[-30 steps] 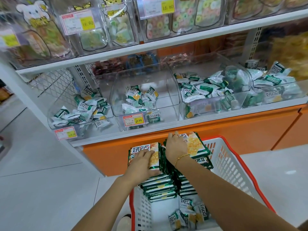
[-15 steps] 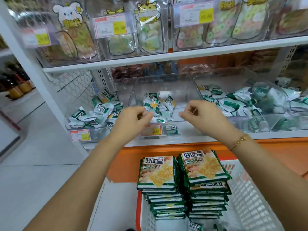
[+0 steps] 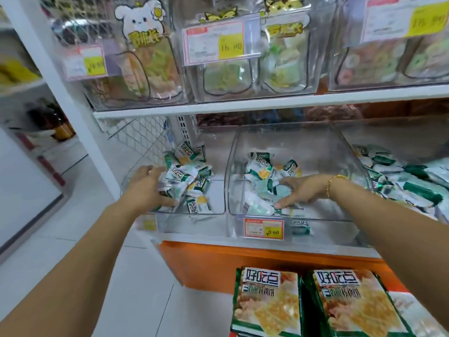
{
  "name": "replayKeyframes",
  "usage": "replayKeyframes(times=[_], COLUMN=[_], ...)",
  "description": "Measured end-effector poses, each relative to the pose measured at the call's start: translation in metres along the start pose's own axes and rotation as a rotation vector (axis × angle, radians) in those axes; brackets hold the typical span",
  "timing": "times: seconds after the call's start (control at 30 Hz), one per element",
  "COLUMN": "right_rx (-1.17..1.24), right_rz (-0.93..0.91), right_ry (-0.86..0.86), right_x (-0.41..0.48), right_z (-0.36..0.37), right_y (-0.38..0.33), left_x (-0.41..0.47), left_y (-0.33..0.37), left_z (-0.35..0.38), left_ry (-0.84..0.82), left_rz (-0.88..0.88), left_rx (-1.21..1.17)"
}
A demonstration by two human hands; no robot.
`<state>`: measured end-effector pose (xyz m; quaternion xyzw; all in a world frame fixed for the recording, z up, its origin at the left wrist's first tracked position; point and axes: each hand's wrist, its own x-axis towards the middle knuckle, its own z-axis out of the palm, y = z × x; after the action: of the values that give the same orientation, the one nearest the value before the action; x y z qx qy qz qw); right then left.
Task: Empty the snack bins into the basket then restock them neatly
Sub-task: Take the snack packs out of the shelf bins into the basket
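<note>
Three clear snack bins stand on the lower shelf. My left hand (image 3: 147, 188) is inside the left bin (image 3: 218, 198) and grips a clump of small green-and-white snack packets (image 3: 184, 176) between fingers and thumb. Reaching into the middle bin (image 3: 315, 142), my right hand (image 3: 302, 190) lies with fingers and thumb spread over the packets (image 3: 261, 171) there, touching them. At the bottom, two stacks of large green cracker packs (image 3: 267, 302) (image 3: 352, 305) sit in the basket, whose body is almost wholly out of view.
The right bin (image 3: 359, 164) holds many packets (image 3: 403, 181). A price tag (image 3: 264, 229) hangs on the middle bin's front. An upper shelf (image 3: 243, 103) with bagged sweets overhangs the bins. Below is an orange base panel (image 3: 218, 263); white floor lies to the left.
Both hands left the large packs in the basket, rose to the shelf and went into the bins: the left into the left bin, the right into the middle one. The view moved closer.
</note>
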<state>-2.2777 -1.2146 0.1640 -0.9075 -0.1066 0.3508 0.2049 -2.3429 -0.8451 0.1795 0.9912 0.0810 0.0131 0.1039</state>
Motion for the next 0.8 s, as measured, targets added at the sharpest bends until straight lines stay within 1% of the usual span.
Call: replayKeyframes(times=[0.1, 0.17, 0.23, 0.33, 0.37, 0.43, 0.5, 0.63, 0.73, 0.8], right_rx=[-0.038, -0.061, -0.034, -0.023, -0.011, 0.058, 0.129, 0.347, 0.445, 0.502], right_rz=[-0.047, -0.069, -0.085, -0.077, -0.076, -0.088, -0.096, -0.11, -0.112, -0.105], right_ry=[-0.011, 0.031, 0.09, 0.123, 0.119, 0.121, 0.152, 0.301, 0.344, 0.384], right_x=[0.009, 0.014, 0.016, 0.014, 0.012, 0.008, 0.004, 0.001, -0.008, -0.014], right_z=[0.001, 0.005, 0.01, 0.015, 0.017, 0.021, 0.025, 0.028, 0.028, 0.029], right_y=[-0.011, -0.016, -0.017, -0.016, -0.016, -0.018, -0.022, -0.025, -0.024, -0.022], left_x=[0.012, 0.015, 0.013, 0.009, 0.007, 0.003, 0.0, -0.004, -0.006, -0.008], left_y=[0.005, 0.013, 0.016, 0.005, 0.002, 0.0, 0.003, 0.005, 0.009, 0.014], left_z=[0.0, 0.001, 0.005, 0.016, 0.018, 0.02, 0.02, 0.007, -0.006, -0.011], left_ry=[-0.143, -0.171, -0.118, 0.052, 0.087, 0.08, 0.038, -0.077, -0.137, -0.143], left_rz=[-0.041, -0.067, -0.123, -0.167, -0.176, -0.214, -0.194, -0.192, -0.164, -0.163], left_rx=[0.234, 0.324, 0.378, 0.408, 0.417, 0.39, 0.361, 0.18, 0.215, 0.215])
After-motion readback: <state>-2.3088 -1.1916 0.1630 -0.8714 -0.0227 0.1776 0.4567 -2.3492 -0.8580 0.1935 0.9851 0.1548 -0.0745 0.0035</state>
